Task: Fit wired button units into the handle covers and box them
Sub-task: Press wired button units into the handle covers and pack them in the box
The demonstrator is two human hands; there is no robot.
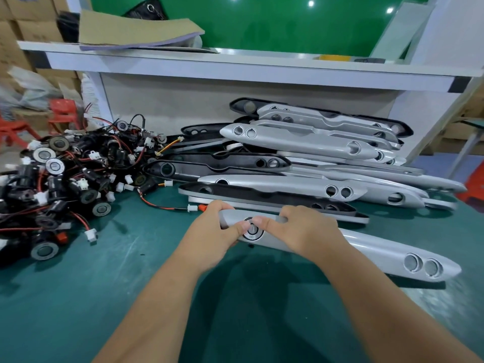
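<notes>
- A long silver plastic handle cover (pixel 379 251) is gripped near the middle of the green tabletop (pixel 78 297).
- Its left end is clasped by the left hand (pixel 217 231), with the right hand (pixel 301 229) clamped just beside it.
- Both thumbs are set on a round button unit (pixel 252 230) seated in the cover.
- A tangled pile of black wired button units (pixel 65 184) is heaped by the left edge.
- Spare silver and black covers (pixel 314 153) are stacked along the far edge.
</notes>
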